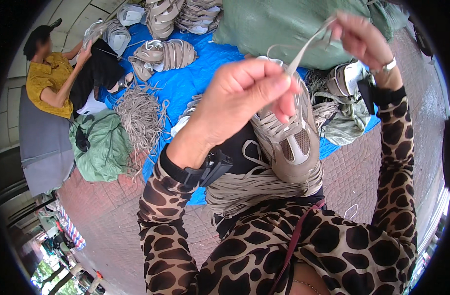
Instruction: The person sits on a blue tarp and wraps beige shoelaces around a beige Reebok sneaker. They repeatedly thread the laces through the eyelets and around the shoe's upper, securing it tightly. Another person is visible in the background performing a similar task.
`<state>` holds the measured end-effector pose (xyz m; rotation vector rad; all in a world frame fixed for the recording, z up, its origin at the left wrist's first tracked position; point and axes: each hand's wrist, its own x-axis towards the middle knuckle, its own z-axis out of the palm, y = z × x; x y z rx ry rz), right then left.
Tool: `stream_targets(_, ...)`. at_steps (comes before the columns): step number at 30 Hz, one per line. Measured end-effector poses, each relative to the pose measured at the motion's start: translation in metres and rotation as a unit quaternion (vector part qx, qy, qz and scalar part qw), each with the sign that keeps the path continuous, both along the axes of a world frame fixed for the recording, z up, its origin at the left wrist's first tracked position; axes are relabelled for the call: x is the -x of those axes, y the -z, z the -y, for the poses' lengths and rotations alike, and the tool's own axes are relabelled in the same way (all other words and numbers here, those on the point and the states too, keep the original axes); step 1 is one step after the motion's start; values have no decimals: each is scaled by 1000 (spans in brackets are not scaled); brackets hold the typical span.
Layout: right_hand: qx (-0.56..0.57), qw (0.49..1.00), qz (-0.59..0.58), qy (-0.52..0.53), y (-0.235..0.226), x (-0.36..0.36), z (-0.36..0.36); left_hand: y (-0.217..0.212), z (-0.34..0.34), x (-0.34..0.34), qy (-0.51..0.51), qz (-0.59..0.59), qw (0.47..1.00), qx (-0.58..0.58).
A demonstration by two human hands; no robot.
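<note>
Up in front of you, as the head view has it, your left hand has thumb and forefinger clamped on a flat beige lace, and your right hand, higher and off to the right, pinches the same strand. It bows loosely between them, so run it flat through your fingers and smooth out any twist before you draw it snug. The shoe rests below, toe toward you, over your dark-clothed legs, with a bundle of laces by its toe. Your left hand covers part of the shoe, so where the lace enters it is hard to say; tilt that wrist aside for a clear look. Neither hand steadies the shoe, so a sharp tug could shift it: pull smoothly, and mind the bundle, which might snag your strand.
</note>
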<state>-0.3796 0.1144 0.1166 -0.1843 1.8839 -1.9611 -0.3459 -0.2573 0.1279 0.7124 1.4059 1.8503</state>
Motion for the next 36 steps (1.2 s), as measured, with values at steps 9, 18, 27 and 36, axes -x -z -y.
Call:
stream_targets(9,-40,979,-200,10,-7,-75,129,-18,-6,6,47,-130,972,189)
stream_targets(18,-142,976,-54,-155,0,-65,74,1,82,-9,-24,-141,968,205)
stream_targets(27,-135,968,-86,-194,-29,-63,151,22,56,-13,-303,-322,884,153)
stream_targets(36,-256,943,-76,-197,-61,-50,158,21,17,-16,-104,-232,940,228)
